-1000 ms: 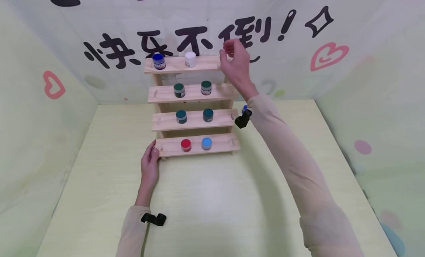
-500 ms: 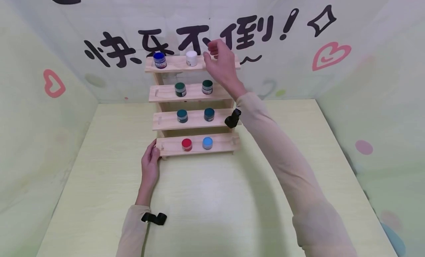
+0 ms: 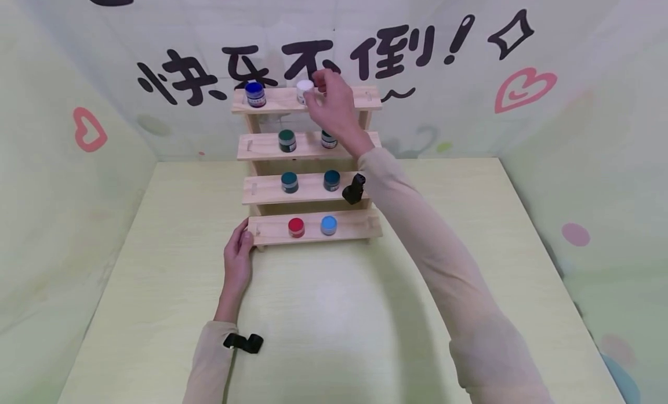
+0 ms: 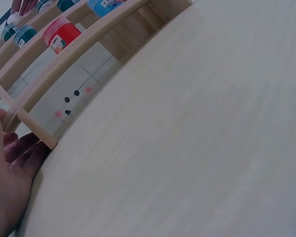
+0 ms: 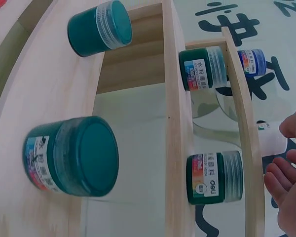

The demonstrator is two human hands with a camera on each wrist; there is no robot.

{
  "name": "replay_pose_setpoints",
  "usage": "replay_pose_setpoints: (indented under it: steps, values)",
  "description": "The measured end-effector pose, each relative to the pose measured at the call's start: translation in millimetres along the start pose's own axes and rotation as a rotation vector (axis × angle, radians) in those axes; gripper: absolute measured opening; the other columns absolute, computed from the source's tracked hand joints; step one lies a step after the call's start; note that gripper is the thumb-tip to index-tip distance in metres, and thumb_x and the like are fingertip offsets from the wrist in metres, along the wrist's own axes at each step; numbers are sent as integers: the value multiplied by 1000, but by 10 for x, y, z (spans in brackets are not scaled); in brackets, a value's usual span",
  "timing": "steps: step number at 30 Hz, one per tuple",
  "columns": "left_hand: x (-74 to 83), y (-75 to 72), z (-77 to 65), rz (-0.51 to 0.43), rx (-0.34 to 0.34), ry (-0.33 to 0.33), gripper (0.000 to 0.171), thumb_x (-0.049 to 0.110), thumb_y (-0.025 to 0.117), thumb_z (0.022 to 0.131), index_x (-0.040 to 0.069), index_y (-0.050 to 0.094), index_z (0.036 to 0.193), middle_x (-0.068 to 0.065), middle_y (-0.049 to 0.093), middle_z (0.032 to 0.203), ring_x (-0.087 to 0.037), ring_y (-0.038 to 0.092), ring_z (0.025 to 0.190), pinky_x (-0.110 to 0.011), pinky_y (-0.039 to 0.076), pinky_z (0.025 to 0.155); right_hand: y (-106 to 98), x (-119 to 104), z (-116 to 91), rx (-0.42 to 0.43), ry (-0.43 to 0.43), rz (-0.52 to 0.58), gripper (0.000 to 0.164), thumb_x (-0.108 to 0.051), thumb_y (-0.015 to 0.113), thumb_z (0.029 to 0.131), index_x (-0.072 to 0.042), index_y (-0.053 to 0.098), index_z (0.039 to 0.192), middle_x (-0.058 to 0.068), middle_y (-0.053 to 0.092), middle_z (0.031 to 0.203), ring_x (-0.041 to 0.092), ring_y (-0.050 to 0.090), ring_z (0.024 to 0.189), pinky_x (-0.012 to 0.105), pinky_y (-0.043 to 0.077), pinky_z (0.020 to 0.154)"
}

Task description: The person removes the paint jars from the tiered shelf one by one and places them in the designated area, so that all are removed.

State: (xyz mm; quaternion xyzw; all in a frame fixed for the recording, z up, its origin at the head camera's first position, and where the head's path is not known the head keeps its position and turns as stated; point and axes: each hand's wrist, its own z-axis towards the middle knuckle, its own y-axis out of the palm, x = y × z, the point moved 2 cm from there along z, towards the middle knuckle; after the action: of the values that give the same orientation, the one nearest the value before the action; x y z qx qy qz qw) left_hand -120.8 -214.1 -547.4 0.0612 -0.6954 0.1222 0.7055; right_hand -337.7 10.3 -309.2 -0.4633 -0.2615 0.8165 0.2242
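Note:
A four-tier wooden display rack [image 3: 352, 226] bears paint jars in pairs. My left hand [image 3: 238, 258] holds the left end of its lowest shelf, thumb on the front and fingers behind, as the left wrist view also shows. At the top shelf, my right hand [image 3: 334, 107] is at a white jar [image 3: 302, 89], its thumb overlapping the jar. In the right wrist view the thumb and bent fingers stand apart on either side of the white jar [image 5: 272, 140]. A dark blue jar [image 3: 256, 95] stands at the top shelf's left.
Dark green jars, such as this one [image 3: 287, 141], stand on the two middle shelves. The lowest shelf carries a red jar [image 3: 296, 228] and a light blue jar [image 3: 329, 225]. The rack stands on a pale table [image 3: 323, 311] against a printed backdrop [image 3: 443, 114].
My right hand has moved left along the top shelf, from its right end to the white jar. The left hand stays on the rack's lower left end.

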Motion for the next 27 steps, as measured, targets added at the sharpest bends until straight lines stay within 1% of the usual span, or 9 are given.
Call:
replay_pose_setpoints:
  steps: [5,9,14,19,22,27]
  values:
    - [-15,-3,7,-1,-5,5,48,27,42,110,8,42,154,-18,51,150,2,53,122,-6,43,101,73,-17,19,-35,-10,-30,39,-20,62,99,0,56,132,13,63,125,21,57,113,20,46,98]
    - [-15,-1,9,-2,4,17,48,26,42,110,6,42,154,-21,50,151,2,53,122,-6,43,101,103,-21,31,-37,-22,-52,39,-19,61,100,0,55,133,14,63,125,22,58,114,23,46,100]
    - [-5,4,2,-11,8,20,46,23,42,110,5,43,153,-22,51,149,2,53,121,-6,44,100,115,-20,34,-30,-16,-38,37,-18,62,100,0,54,131,14,63,125,21,59,114,22,46,100]
    - [-2,5,-2,-10,1,12,47,23,41,111,6,42,154,-20,50,151,4,52,122,-6,43,101,121,-14,30,-2,-16,-23,35,-17,63,100,0,55,129,14,64,124,21,61,113,22,47,99]
    - [-4,6,-3,-6,-2,10,47,24,41,111,6,42,154,-20,50,151,3,52,122,-6,43,101,113,-10,20,33,-12,-20,36,-16,64,99,0,55,130,13,65,125,21,62,112,22,47,99]
    - [-17,-2,-2,4,10,26,48,28,43,110,6,44,153,-20,52,149,0,53,122,-6,44,100,52,-8,11,109,-33,-14,37,-15,66,98,2,58,130,15,65,126,23,64,110,24,48,99]
